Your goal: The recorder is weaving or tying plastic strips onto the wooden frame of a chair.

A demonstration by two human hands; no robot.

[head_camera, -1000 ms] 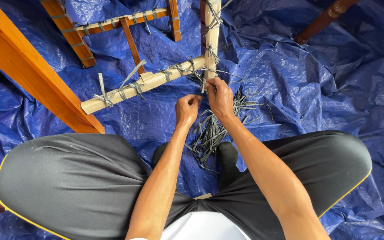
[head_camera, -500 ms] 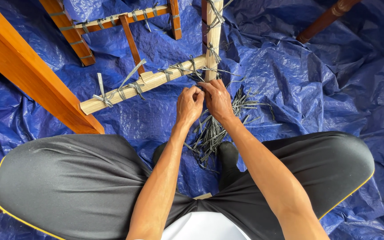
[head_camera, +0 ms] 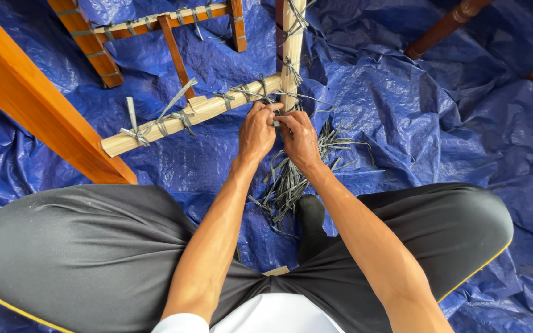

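Observation:
My left hand (head_camera: pixel 257 129) and my right hand (head_camera: pixel 298 137) meet at the corner of a pale wooden frame (head_camera: pixel 183 116), where two slats cross. Both pinch a thin grey strip (head_camera: pixel 277 119) against that joint. Other grey strips are knotted along the slat (head_camera: pixel 174 117) to the left. Under my hands lies a loose bundle of grey strips (head_camera: pixel 291 179), fanned out on the blue tarpaulin (head_camera: pixel 402 123).
An orange wooden beam (head_camera: pixel 38 105) runs diagonally at the left. A second orange frame part (head_camera: pixel 87 37) lies at the top left. Dark brown turned legs (head_camera: pixel 445 24) show at the top right. My knees in dark shorts fill the foreground.
Both hands have come together and moved up to the frame's corner joint, closing on the strip there. The view has shifted slightly.

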